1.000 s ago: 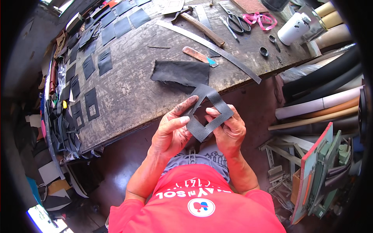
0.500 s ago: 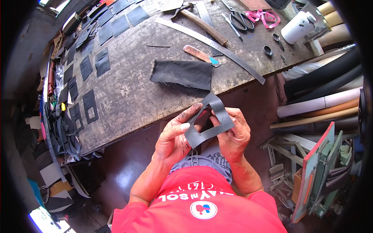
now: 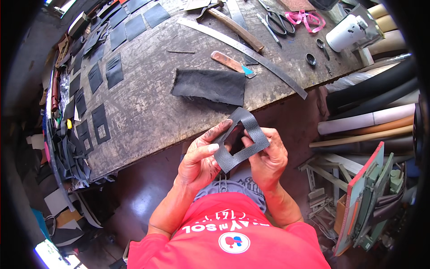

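Between my two hands, just off the near table edge, is a black grained leather piece (image 3: 253, 131) with a rectangular window cut in it. My left hand (image 3: 199, 157) grips its left side, thumb on the front and fingers behind. My right hand (image 3: 270, 157) pinches its right edge, and some of those fingertips show through the window. The leather is tilted and slightly bent. Beyond it on the table lies a black cloth piece (image 3: 208, 86) with frayed edges.
The worn table (image 3: 148, 107) holds a cutter knife (image 3: 230, 62), a long steel ruler (image 3: 264, 62), a hammer (image 3: 237, 31), scissors (image 3: 280, 24) and a white bottle (image 3: 346, 33). Several black leather pieces (image 3: 114, 71) lie at left. Material rolls (image 3: 367, 121) are stacked at right.
The leather piece has turned slightly, so its window shows a little wider. Both hands keep their hold, with the right fingers shifted slightly. The view has moved a little.
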`<control>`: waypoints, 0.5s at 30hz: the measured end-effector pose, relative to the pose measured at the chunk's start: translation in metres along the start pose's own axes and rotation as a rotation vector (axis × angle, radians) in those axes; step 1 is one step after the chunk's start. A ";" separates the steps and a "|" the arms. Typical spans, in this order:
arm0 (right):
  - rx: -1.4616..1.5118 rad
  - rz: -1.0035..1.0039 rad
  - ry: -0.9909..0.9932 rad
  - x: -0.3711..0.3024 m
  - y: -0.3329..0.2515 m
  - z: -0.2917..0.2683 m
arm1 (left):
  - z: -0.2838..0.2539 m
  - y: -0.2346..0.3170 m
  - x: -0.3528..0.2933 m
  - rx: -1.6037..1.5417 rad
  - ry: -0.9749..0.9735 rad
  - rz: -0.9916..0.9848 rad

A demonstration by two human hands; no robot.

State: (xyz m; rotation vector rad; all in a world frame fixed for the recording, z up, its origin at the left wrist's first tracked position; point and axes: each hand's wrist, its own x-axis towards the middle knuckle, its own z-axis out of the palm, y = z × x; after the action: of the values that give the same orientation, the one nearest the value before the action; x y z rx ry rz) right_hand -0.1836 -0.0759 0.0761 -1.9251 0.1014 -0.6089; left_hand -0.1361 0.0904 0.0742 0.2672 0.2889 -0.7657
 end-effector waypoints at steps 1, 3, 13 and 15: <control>0.001 0.040 0.010 -0.001 0.001 -0.002 | -0.003 0.000 0.000 -0.009 -0.033 -0.011; 0.027 0.066 0.025 -0.003 0.008 -0.003 | -0.007 0.002 0.003 -0.026 -0.100 -0.038; 0.476 0.379 0.082 -0.005 -0.002 0.003 | 0.001 -0.001 -0.002 0.222 0.009 0.056; 0.503 0.427 0.038 -0.009 -0.006 0.000 | 0.002 -0.001 -0.001 0.283 0.001 0.077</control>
State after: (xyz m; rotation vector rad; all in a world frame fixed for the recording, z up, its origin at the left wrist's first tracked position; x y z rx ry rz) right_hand -0.1923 -0.0703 0.0784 -1.3492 0.3416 -0.3395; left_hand -0.1370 0.0898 0.0766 0.5428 0.1696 -0.7300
